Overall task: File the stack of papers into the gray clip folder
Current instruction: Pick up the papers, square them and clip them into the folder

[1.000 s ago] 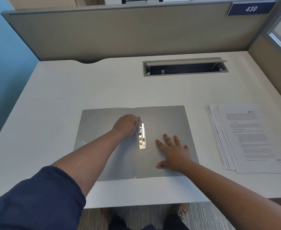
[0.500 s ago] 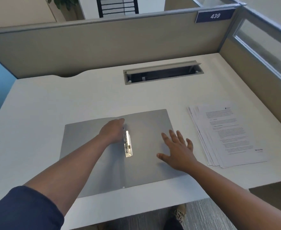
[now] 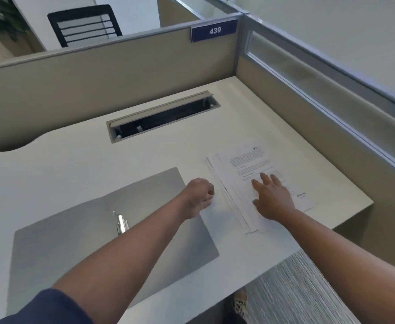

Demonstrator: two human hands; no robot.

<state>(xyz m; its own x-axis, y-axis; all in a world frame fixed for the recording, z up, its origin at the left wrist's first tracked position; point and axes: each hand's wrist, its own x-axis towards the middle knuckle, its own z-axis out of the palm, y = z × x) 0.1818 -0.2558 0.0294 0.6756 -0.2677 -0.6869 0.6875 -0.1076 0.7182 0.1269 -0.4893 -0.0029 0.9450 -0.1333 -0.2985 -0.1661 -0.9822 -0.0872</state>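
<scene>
The gray clip folder (image 3: 75, 242) lies open and flat on the white desk (image 3: 75, 164), its metal clip (image 3: 121, 223) at the spine. To its right lies the stack of printed papers (image 3: 245, 167), slightly fanned. My right hand (image 3: 272, 197) rests flat on the stack with fingers spread. My left hand (image 3: 198, 197) hovers between the folder's right edge and the stack's left edge, fingers curled in, nothing visible in it.
A cable slot with a raised lid (image 3: 163, 118) is cut into the desk at the back. Beige cubicle partitions (image 3: 98, 90) stand behind and to the right. The desk's front right corner (image 3: 369, 204) is close to the papers.
Both hands left the folder and moved right: the left hand came off the clip, the right hand landed on the paper stack. The view swung to the right.
</scene>
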